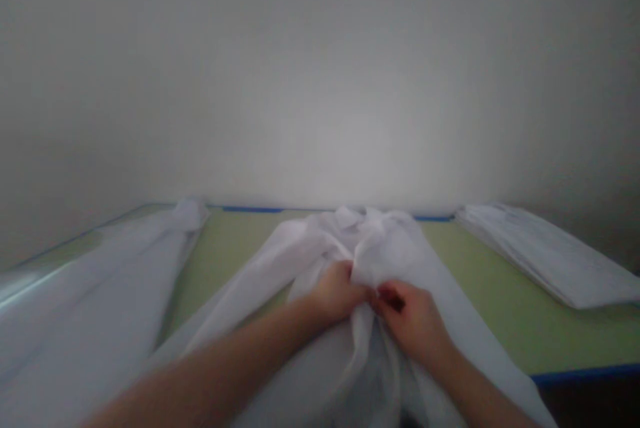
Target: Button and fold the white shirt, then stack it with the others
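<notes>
A white coat (410, 251) with a collar lies spread on the table, its collar end toward the wall and its lower part running toward me past the bottom of the view. One sleeve (260, 275) slants down to the left. My left hand (343, 291) is closed on the coat's front edge, below the collar. Right beside it, my right hand (413, 321) pinches the same edge, with thumb and fingertips together. The fingertips of both hands nearly meet. Blur hides any button or buttonhole between them.
The green table top (480, 275) has a blue edge (585, 373) and stands against a grey wall (320, 81). On the left lies another white garment (115, 288). A folded stack of white cloth (550, 251) rests at the right.
</notes>
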Demonstrator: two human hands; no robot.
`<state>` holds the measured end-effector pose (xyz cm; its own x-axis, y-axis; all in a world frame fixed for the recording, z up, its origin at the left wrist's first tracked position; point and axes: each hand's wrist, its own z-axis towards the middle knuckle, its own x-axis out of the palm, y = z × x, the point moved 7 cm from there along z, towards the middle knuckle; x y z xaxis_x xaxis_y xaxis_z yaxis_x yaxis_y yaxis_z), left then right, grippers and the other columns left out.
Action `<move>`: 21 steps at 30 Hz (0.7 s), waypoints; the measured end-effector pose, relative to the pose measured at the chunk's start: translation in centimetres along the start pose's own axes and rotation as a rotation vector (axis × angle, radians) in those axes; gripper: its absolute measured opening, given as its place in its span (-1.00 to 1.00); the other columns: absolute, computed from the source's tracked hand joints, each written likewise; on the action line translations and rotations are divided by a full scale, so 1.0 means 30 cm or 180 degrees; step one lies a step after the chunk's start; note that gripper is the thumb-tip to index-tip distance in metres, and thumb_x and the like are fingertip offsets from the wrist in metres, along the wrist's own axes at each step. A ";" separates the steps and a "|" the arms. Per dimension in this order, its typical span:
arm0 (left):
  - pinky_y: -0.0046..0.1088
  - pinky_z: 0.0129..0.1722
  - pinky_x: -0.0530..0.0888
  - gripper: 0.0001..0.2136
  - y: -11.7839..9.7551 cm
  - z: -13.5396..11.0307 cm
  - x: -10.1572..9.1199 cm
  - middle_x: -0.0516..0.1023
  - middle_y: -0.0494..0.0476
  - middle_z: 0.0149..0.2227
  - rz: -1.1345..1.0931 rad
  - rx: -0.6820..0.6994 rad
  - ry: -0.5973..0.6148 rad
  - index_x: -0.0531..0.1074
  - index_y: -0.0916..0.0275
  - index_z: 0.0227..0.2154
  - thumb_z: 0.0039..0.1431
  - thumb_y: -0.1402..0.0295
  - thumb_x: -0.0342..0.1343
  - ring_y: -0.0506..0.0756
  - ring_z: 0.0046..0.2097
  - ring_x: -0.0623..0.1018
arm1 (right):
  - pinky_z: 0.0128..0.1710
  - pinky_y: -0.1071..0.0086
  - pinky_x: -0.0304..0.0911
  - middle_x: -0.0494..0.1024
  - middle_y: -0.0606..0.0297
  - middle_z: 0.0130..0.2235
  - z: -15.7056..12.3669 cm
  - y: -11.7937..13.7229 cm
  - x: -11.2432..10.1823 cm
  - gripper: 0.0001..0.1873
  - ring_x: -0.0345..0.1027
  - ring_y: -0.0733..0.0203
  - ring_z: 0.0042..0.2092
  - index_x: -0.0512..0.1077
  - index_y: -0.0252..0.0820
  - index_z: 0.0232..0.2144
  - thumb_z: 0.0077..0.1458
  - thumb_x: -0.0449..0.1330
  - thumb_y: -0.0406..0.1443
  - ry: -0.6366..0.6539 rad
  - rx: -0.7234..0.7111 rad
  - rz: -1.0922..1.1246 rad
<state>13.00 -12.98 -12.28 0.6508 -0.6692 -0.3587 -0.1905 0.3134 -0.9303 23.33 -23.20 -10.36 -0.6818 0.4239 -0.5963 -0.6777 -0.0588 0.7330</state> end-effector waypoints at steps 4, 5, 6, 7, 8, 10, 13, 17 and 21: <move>-0.42 -0.29 0.41 -0.74 -0.023 -0.006 0.002 0.59 0.11 -0.32 0.0196 0.0157 -0.0066 0.54 0.28 -0.34 -0.17 0.37 0.18 0.17 -0.25 0.52 | -0.41 0.43 0.23 0.55 0.29 -0.44 -0.001 0.002 -0.008 -0.80 0.41 0.24 -0.42 0.50 -0.16 -0.43 0.04 0.12 -0.21 -0.0077 -0.0067 -0.0114; -0.42 -0.29 0.41 -0.74 -0.028 -0.008 0.005 0.60 0.11 -0.32 0.0254 0.0198 -0.0054 0.54 0.28 -0.33 -0.17 0.37 0.17 0.17 -0.25 0.52 | -0.43 0.44 0.22 0.55 0.29 -0.46 -0.001 0.001 -0.009 -0.79 0.40 0.24 -0.43 0.50 -0.17 -0.45 0.04 0.13 -0.20 -0.0069 -0.0089 -0.0152; -0.43 -0.30 0.40 -0.74 -0.032 -0.010 0.007 0.59 0.11 -0.31 0.0311 0.0239 -0.0049 0.53 0.27 -0.32 -0.16 0.37 0.16 0.16 -0.25 0.52 | -0.44 0.44 0.21 0.54 0.29 -0.48 -0.001 -0.001 -0.008 -0.79 0.39 0.25 -0.44 0.50 -0.17 -0.46 0.03 0.14 -0.19 -0.0052 -0.0103 -0.0172; -0.43 -0.30 0.40 -0.74 -0.035 -0.012 0.009 0.59 0.11 -0.30 0.0363 0.0282 -0.0054 0.53 0.27 -0.31 -0.15 0.37 0.16 0.16 -0.25 0.52 | -0.45 0.44 0.20 0.54 0.30 -0.49 -0.002 -0.004 -0.007 -0.79 0.38 0.25 -0.45 0.49 -0.17 -0.47 0.02 0.14 -0.18 -0.0035 -0.0097 -0.0169; -0.43 -0.30 0.40 -0.73 -0.039 -0.014 0.010 0.59 0.11 -0.30 0.0406 0.0332 -0.0064 0.53 0.27 -0.30 -0.14 0.37 0.15 0.16 -0.25 0.52 | -0.46 0.45 0.19 0.54 0.31 -0.49 -0.001 -0.008 -0.006 -0.79 0.38 0.25 -0.46 0.49 -0.17 -0.47 0.02 0.15 -0.18 -0.0016 -0.0073 -0.0146; -0.44 -0.29 0.40 -0.73 -0.046 -0.016 0.014 0.59 0.11 -0.28 0.0470 0.0419 -0.0064 0.53 0.26 -0.28 -0.12 0.37 0.15 0.16 -0.23 0.52 | -0.45 0.46 0.19 0.54 0.32 -0.49 0.000 -0.018 -0.002 -0.81 0.38 0.26 -0.45 0.49 -0.16 -0.47 0.02 0.15 -0.19 0.0018 0.0006 -0.0072; -0.43 -0.26 0.40 -0.73 -0.051 -0.018 0.021 0.59 0.10 -0.27 0.0541 0.0492 -0.0049 0.52 0.25 -0.26 -0.10 0.36 0.15 0.16 -0.23 0.52 | -0.44 0.46 0.18 0.54 0.32 -0.48 0.001 -0.024 0.003 -0.79 0.38 0.26 -0.44 0.48 -0.17 -0.48 0.05 0.12 -0.20 0.0036 0.0069 -0.0025; -0.43 -0.24 0.39 -0.73 -0.056 -0.021 0.021 0.58 0.12 -0.26 0.0619 0.0564 -0.0126 0.51 0.25 -0.24 -0.06 0.34 0.14 0.16 -0.21 0.51 | -0.45 0.45 0.14 0.52 0.32 -0.50 0.000 -0.019 -0.004 -0.78 0.36 0.26 -0.45 0.47 -0.18 -0.51 0.05 0.06 -0.26 -0.0069 0.0060 -0.0189; -0.43 -0.24 0.39 -0.75 -0.061 -0.024 0.027 0.58 0.11 -0.27 0.0665 0.0602 -0.0064 0.50 0.25 -0.25 -0.04 0.36 0.12 0.15 -0.22 0.51 | -0.43 0.45 0.14 0.51 0.32 -0.49 -0.001 -0.022 -0.005 -0.80 0.35 0.27 -0.44 0.46 -0.19 -0.50 0.02 0.06 -0.29 -0.0022 0.0065 -0.0141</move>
<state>13.34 -14.57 -10.92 0.6266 -0.5640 -0.5378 -0.1825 0.5646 -0.8049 23.89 -23.24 -10.76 -0.6493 0.4320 -0.6260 -0.7013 -0.0215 0.7125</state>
